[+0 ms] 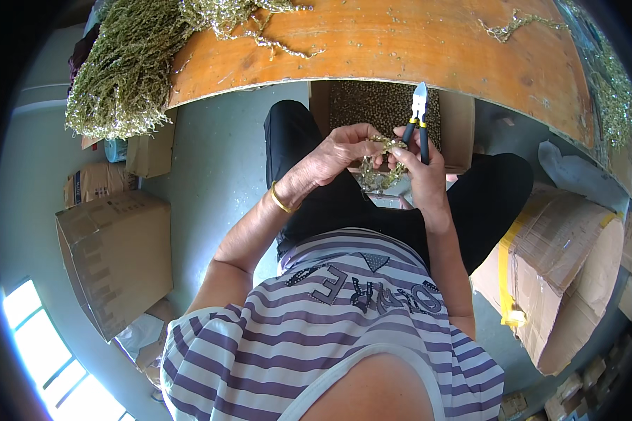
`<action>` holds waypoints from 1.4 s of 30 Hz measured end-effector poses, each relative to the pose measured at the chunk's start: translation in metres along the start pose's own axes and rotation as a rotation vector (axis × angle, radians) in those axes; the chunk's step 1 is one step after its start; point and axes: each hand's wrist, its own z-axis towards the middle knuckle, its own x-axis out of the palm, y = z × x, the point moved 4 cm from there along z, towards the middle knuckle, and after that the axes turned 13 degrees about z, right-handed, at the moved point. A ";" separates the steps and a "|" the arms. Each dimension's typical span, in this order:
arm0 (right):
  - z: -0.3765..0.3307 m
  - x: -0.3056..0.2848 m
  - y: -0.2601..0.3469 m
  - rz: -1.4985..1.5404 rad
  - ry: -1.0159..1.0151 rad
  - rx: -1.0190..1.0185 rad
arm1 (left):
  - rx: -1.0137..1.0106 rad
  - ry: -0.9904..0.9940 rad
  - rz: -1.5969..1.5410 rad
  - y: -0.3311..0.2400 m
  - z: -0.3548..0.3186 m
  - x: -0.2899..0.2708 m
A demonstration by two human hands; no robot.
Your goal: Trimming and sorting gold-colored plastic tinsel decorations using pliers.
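My left hand (345, 149), a yellow bangle at its wrist, pinches a gold beaded strand (383, 181) above my lap. Part of the strand dangles in a loop below the fingers. Close beside it, my right hand (427, 172) pinches the same strand between thumb and fingers. The right hand also keeps a pair of cutting pliers (419, 105), with black and yellow handles, tucked in it, jaws pointing away from me. The handles are somewhat apart. Just beyond the hands, partly under the table, a cardboard box (458, 133) holds many small round gold-brown beads.
A wooden table (372, 42) spans the far side. On its left a thick heap of gold beaded strands (130, 70) hangs over the edge; a short strand (516, 27) lies at right. Cardboard boxes stand left (123, 252) and right (551, 266). More strands (614, 91) lie far right.
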 end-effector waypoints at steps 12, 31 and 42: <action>-0.001 0.005 -0.002 0.075 0.001 0.025 | 0.171 -0.318 0.614 -0.011 -0.008 0.003; -0.004 0.005 -0.002 0.166 0.062 0.091 | 0.062 -0.217 0.373 -0.009 -0.010 0.001; 0.001 0.010 0.024 -0.468 0.012 -0.121 | 0.222 -0.294 1.080 -0.044 -0.012 0.017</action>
